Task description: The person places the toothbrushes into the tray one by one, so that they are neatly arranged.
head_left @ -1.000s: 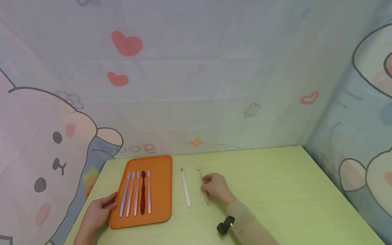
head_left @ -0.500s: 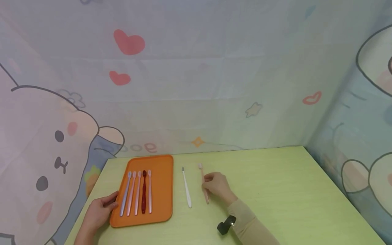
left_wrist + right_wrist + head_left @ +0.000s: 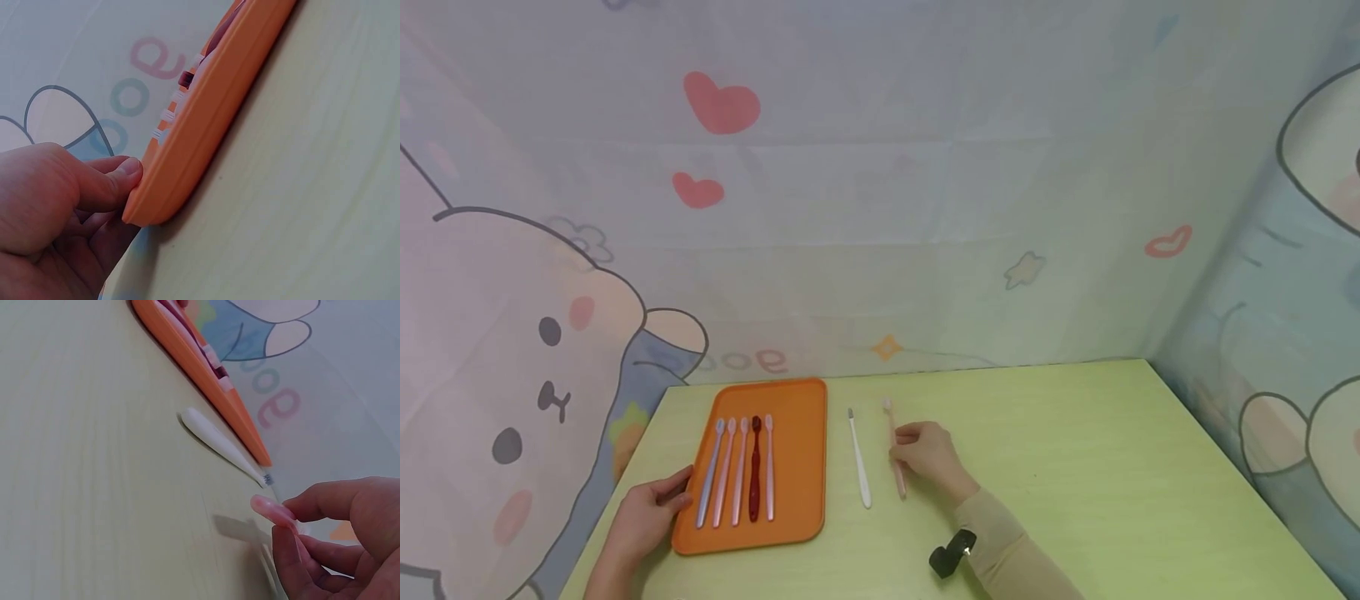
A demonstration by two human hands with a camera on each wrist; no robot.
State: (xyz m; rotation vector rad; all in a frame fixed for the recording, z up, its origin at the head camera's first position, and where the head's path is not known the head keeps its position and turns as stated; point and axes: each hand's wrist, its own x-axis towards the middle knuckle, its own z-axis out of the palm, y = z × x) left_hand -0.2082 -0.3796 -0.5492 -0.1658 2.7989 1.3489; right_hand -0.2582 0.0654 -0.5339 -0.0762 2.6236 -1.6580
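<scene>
My left hand (image 3: 646, 518) pinches the left rim of an orange tray (image 3: 797, 475), thumb on top. In the tray several toothbrushes lie side by side, heads away from me: a bluish one (image 3: 709, 479), pink ones, and a dark red one (image 3: 755, 479) among them. Right of the tray, my right hand (image 3: 928, 454) holds a pink toothbrush (image 3: 900, 482) by its handle between thumb and fingers. The right wrist view has this pink handle (image 3: 270, 509) raised off the table, its shadow beneath. A white toothbrush (image 3: 861, 475) lies on the table between tray and right hand.
The pale green table (image 3: 1075, 467) stretches right of my right hand. A printed cloth (image 3: 880, 208) with hearts and cartoon figures hangs behind and at both sides. A black strap-like device (image 3: 952, 552) sits at my right wrist.
The pink toothbrush in my right hand has come slightly left, closer to the white one. My left hand keeps its hold on the tray. The head view has shifted a little.
</scene>
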